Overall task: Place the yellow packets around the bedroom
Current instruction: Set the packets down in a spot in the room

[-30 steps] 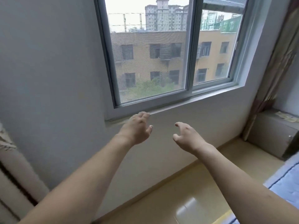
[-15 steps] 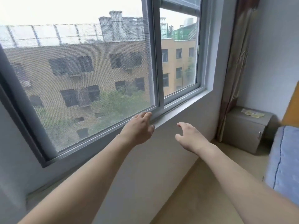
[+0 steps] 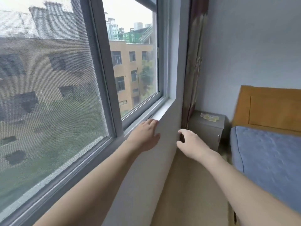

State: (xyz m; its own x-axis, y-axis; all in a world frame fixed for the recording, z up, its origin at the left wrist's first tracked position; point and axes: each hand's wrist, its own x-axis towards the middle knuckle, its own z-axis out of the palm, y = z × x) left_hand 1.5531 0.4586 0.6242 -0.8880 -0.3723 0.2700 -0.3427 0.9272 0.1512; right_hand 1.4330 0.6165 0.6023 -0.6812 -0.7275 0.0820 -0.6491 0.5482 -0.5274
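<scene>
Yellow packets (image 3: 209,117) lie in a small pile on top of the grey bedside cabinet (image 3: 205,131) in the far corner. My left hand (image 3: 144,136) is stretched forward over the window sill (image 3: 160,111), fingers relaxed, holding nothing. My right hand (image 3: 191,145) is held out in front of the wall below the sill, fingers loosely curved and empty, well short of the cabinet.
A sliding window with a grey frame (image 3: 104,75) and a mesh screen fills the left. A patterned curtain (image 3: 193,66) hangs in the corner beside the cabinet. A bed with a blue cover (image 3: 267,162) and a wooden headboard (image 3: 268,108) stands on the right. Beige floor runs between wall and bed.
The view has swung right along the window toward the corner. The cabinet with the packets and the bed are now nearer. Both hands stay raised and empty.
</scene>
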